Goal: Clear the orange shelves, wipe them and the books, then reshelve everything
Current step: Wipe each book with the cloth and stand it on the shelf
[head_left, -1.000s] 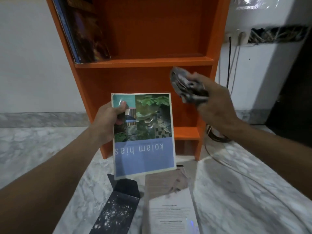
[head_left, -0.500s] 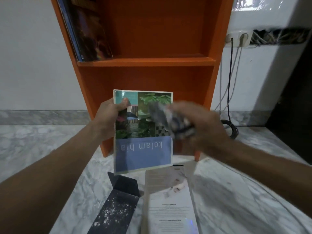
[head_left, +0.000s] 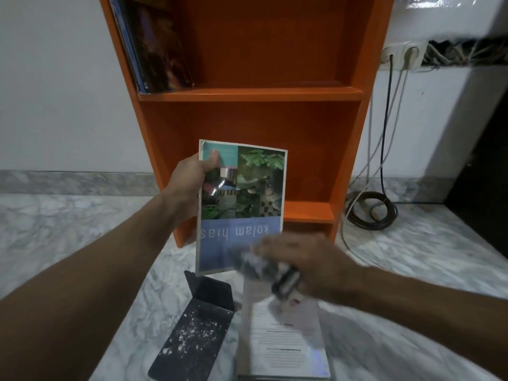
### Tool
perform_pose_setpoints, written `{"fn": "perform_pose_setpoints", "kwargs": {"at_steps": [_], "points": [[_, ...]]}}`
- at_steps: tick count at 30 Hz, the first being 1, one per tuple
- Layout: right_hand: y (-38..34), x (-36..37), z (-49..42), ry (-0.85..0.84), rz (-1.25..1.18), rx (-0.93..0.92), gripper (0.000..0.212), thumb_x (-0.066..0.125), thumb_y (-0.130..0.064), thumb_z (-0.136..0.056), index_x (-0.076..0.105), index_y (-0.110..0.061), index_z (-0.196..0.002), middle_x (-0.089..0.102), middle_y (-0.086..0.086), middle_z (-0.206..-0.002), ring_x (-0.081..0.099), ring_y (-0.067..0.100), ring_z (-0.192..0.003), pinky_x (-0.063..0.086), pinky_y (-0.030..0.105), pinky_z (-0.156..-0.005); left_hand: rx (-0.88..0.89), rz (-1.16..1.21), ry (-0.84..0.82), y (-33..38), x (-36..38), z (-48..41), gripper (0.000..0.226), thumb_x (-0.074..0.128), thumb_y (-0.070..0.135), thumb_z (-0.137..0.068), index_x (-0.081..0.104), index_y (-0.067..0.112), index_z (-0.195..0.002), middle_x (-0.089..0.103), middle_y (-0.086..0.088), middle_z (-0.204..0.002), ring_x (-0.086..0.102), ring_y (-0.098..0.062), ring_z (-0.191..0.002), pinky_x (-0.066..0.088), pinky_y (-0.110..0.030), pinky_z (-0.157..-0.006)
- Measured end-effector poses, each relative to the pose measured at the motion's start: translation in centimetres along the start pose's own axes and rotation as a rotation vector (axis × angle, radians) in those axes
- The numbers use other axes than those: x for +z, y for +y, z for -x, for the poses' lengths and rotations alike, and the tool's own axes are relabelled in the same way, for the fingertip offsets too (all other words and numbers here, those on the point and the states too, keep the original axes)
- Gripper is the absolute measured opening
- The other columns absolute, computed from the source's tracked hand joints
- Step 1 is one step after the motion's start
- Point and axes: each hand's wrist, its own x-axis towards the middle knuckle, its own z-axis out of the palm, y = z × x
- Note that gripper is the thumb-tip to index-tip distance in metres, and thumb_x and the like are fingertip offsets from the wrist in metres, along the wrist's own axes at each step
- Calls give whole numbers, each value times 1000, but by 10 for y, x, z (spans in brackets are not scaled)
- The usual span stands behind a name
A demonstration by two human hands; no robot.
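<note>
Downward went the right hand (head_left: 305, 265), blurred, now at the lower right corner of the book (head_left: 242, 204), fingers bunched round a grey cloth (head_left: 255, 266). The left hand (head_left: 189, 180) pinches the book's upper left edge, holding it upright before the orange shelves (head_left: 247, 94). On the floor (head_left: 82, 243) beneath lie a speckled black bookend (head_left: 198, 325) and a white booklet (head_left: 283, 339); a coiled cable (head_left: 371, 210) sits to the right.
</note>
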Motion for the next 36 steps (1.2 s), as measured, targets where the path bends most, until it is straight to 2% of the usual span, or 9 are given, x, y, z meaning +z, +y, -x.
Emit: {"fn": "perform_pose_setpoints", "kwargs": {"at_steps": [5,10,14,18,22,25,28,32,36], "points": [[25,-73,-84,550,58,253,63,70,-2,-80,49,-10,-138,52,16,-139,52,29,-124,46,33,-99,-124,132,-127,0,12,4,39,46,39,-101,63,8,-116,67,-4,-82,63,-13,-64,51,-27,-63],[8,13,-33,102,188,38,59,18,-17,-92,36,-32,-146,27,8,-157,26,31,-144,29,50,-114,-93,270,-194,11,21,4,46,39,41,-104,62,4,-115,68,-7,-86,61,-13,-58,50,-21,-53],[-8,39,20,-317,167,-209,34,58,-20,-89,55,-23,-123,60,6,-121,60,29,-105,57,45,-71,-60,257,-98,6,6,1,46,47,44,-100,62,8,-124,65,-18,-123,62,-35,-113,46,-35,-85],[1,-20,-18,93,16,-22,63,82,-4,-68,59,-15,-126,67,10,-118,68,25,-95,61,33,-71,-153,259,-115,6,5,6,53,49,50,-97,64,6,-121,63,-17,-119,59,-25,-89,44,-27,-72],[26,-70,-88,501,63,257,72,73,2,-75,48,-12,-141,52,15,-140,49,28,-129,49,35,-101,-224,327,-231,7,16,7,49,41,53,-99,61,13,-118,64,-12,-103,59,-15,-62,40,-22,-67],[17,-37,-84,406,-10,264,70,49,16,-82,44,-18,-143,42,7,-147,37,27,-137,43,24,-102,-197,340,-280,15,28,10,57,37,56,-99,57,13,-131,64,-15,-124,65,-32,-103,50,-38,-93],[0,29,-27,125,77,54,63,46,3,-87,42,-25,-144,30,13,-155,23,28,-143,34,45,-112,-112,416,-192,17,23,3,47,40,50,-101,64,17,-125,66,-15,-124,61,-33,-109,48,-42,-93],[-7,53,27,-306,165,-227,29,46,-18,-89,61,-19,-114,63,9,-116,60,32,-101,56,48,-74,-95,427,-160,12,8,-1,45,39,49,-101,67,20,-122,66,-17,-125,65,-35,-111,50,-45,-96],[-5,-7,-10,124,-3,-61,46,68,-16,-77,62,-17,-122,67,7,-117,67,21,-93,61,34,-67,-104,372,-167,13,8,1,53,37,50,-102,62,8,-121,69,-20,-109,70,-30,-84,59,-37,-75]]}}
